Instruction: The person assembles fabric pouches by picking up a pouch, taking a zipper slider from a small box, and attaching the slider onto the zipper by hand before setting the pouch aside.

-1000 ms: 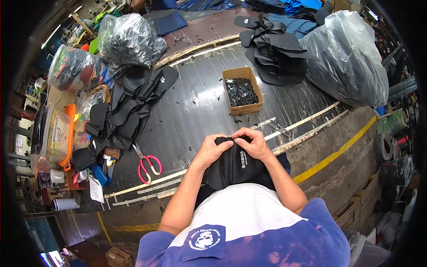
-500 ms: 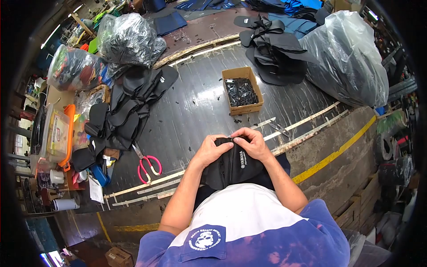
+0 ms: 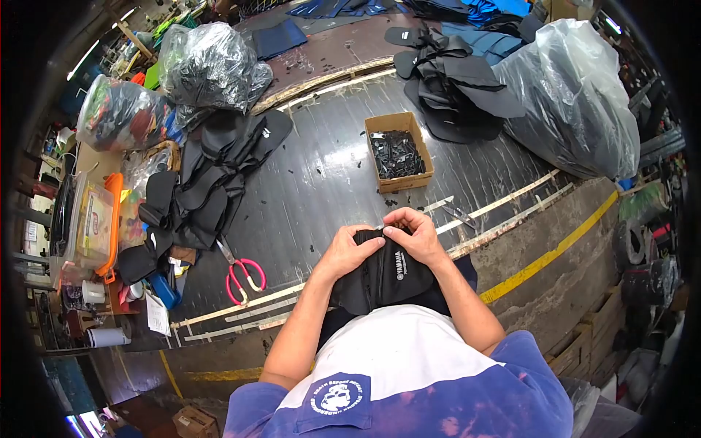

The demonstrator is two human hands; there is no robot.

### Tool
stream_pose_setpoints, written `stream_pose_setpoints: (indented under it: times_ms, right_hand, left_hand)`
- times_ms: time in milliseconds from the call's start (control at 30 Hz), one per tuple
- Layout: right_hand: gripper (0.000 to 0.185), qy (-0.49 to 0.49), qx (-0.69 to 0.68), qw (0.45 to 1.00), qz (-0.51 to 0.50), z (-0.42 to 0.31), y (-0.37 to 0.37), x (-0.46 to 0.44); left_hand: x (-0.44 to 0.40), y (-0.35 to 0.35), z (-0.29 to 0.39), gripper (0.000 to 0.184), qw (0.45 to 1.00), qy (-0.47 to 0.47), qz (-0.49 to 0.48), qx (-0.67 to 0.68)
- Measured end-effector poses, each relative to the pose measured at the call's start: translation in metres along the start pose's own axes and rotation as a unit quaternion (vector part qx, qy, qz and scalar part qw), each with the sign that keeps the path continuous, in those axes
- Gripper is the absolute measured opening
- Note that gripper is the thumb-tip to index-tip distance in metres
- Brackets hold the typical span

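Note:
A black fabric pouch [image 3: 398, 281] with white YAMAHA lettering and a zipper line down its middle rests against my lap at the table's edge. My left hand [image 3: 355, 250] pinches its top edge on the left of the zipper. At the zipper's upper end, my right hand [image 3: 413, 237] is closed with thumb and forefinger together on the same edge. A tiny light piece shows between the fingertips, too small to name surely. Just beyond my hands stands an open cardboard box [image 3: 405, 185] holding many small dark zipper sliders [image 3: 398, 155].
Pink-handled scissors [image 3: 244, 277] lie left on the dark table [image 3: 307, 197]. Stacked black fabric pieces [image 3: 212, 175] are at the left, with another pile [image 3: 460, 95] at the back right. A large plastic bag [image 3: 573, 102] stands at the right. Small nippers [image 3: 458, 214] lie near the table's edge.
Both hands stay at the pouch's top edge with slight finger movement. The pouch and hands sit a touch lower in view.

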State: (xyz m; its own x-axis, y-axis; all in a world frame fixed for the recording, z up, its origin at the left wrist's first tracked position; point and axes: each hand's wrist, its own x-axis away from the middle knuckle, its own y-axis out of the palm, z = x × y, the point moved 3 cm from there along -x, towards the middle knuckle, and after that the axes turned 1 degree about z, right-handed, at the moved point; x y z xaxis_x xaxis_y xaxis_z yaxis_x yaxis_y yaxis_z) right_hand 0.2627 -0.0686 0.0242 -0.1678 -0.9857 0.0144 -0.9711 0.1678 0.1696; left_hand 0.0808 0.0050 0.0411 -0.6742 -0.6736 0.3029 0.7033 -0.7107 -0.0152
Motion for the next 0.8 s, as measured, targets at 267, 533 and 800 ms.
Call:
stream_pose_setpoints:
  times_ms: [267,533,800]
  right_hand:
    - [0.021,0.011,0.0,0.999,-0.05,-0.003,-0.007,-0.007]
    - [0.016,-0.154,0.162,0.975,-0.018,-0.019,-0.007,0.001]
    - [0.017,-0.168,0.199,0.965,-0.035,-0.035,-0.004,0.002]
  left_hand:
    - [0.0,-0.004,0.003,0.022,1.0,0.004,0.005,0.015]
    - [-0.003,-0.006,-0.006,0.023,0.998,0.005,0.002,0.055]
    - [-0.002,-0.006,-0.003,0.019,0.994,-0.011,-0.017,0.107]
